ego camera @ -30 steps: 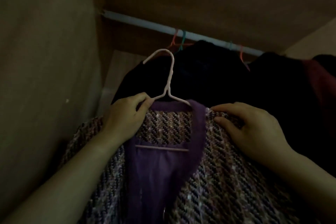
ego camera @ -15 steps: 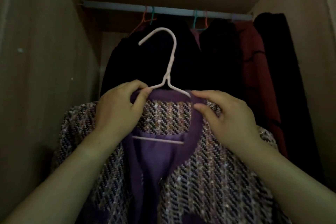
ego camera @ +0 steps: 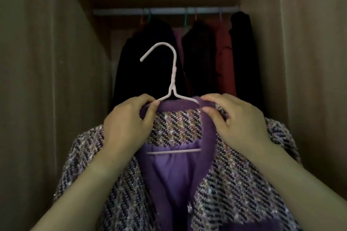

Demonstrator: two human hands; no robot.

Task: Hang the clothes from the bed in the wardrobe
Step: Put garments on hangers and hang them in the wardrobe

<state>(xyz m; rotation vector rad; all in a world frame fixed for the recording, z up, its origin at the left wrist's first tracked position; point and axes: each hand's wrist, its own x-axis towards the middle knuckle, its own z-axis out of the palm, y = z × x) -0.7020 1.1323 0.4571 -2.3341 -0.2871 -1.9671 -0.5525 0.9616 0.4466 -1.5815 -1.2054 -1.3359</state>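
Since half a second ago my view has pulled back, so the rail sits farther off and both wardrobe side walls show. Nearest me hangs the tweed jacket (ego camera: 234,184), purple-lined, draped on the pink hanger (ego camera: 173,78) and held up in front of the wardrobe opening. My left hand (ego camera: 127,124) pinches the purple collar and the hanger's left shoulder wire between thumb and fingers. My right hand (ego camera: 238,120) pinches the collar on the other side, thumb under, fingers curled over the top. Between them the hanger's hook stands upright, its tip pointing left, not yet on anything. Beyond it hang dark coats (ego camera: 150,62) and a red garment (ego camera: 224,58), all on the rail (ego camera: 169,11) under the wardrobe's top panel.
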